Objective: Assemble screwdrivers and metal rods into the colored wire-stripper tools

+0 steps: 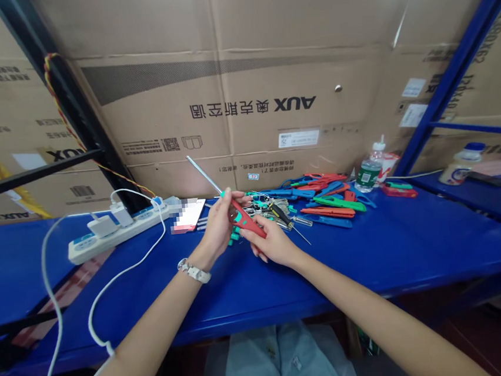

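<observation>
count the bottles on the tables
2: clear green-labelled plastic bottle, beside the colourful tools; cream blue-capped bottle, right of the blue metal post. More may be hidden.

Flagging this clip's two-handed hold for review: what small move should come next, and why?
Probably ease the left hand off the red tool: it sits up by the metal shaft, while the right hand already grips the tool's lower end.

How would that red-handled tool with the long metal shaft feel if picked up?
The red-handled tool is probably stiff: its metal shaft runs straight. Its weight likely sits toward the handle, far thicker than the shaft. The handle looks plastic, so it may feel fairly light.
</observation>
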A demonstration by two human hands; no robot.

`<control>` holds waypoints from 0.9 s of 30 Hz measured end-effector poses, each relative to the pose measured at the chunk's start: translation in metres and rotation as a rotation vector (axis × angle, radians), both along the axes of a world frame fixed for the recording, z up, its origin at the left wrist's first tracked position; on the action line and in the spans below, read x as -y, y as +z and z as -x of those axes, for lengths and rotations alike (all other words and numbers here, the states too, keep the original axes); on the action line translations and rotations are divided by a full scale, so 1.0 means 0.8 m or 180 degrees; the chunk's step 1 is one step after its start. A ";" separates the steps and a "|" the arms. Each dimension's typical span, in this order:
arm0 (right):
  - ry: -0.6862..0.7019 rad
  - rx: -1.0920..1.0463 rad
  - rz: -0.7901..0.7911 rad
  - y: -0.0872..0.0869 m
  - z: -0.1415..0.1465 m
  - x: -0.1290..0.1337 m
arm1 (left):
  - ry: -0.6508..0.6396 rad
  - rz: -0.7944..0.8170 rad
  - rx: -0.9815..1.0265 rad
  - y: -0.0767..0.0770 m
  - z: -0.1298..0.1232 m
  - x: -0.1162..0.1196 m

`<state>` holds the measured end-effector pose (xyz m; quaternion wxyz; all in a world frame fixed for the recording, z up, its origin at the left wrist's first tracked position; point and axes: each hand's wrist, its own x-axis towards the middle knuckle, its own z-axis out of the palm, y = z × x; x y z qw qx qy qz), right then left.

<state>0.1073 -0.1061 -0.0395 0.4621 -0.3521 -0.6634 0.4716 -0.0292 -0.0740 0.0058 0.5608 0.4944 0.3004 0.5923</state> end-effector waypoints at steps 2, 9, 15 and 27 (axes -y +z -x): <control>-0.0116 0.0042 -0.0136 -0.001 -0.001 0.001 | -0.0020 -0.0049 -0.0062 -0.003 0.000 -0.001; -0.0597 0.0971 -0.0755 0.002 -0.019 0.000 | -0.0181 -0.0249 -0.0874 -0.021 0.020 0.011; -0.0636 0.2716 -0.1363 0.008 -0.053 0.015 | 0.0680 -0.0831 -0.3598 -0.014 0.092 0.060; -0.1286 0.3105 -0.1814 0.007 -0.076 0.009 | 0.0055 -0.2604 -0.4146 -0.034 0.048 0.038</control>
